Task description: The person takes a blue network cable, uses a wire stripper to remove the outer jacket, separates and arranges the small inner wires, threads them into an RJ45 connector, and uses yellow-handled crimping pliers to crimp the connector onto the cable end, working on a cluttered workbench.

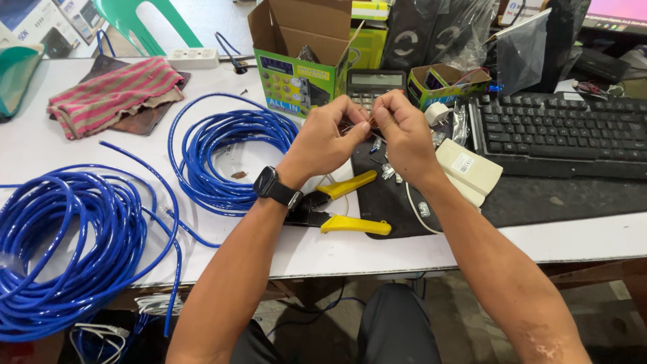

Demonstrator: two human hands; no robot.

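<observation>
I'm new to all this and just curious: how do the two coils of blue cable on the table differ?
The left blue cable coil is larger and thicker, with many more loops, and hangs over the table's front edge. The middle blue cable coil is smaller and thinner and lies wholly on the tabletop, close to the person's left hand. Both are the same bright blue cable, loosely wound and lying flat.

Both hands meet above mat (404, 202) at table centre — left hand (327, 138) beside right hand (403, 135), thin wires (360, 125) pinched between, probably. Crimping tool (340, 209) below left wrist. Cable coils (229, 155) left of hands. Keyboard (559, 131) right. Calculator (374, 84) and open box (300, 57) behind hands.
</observation>
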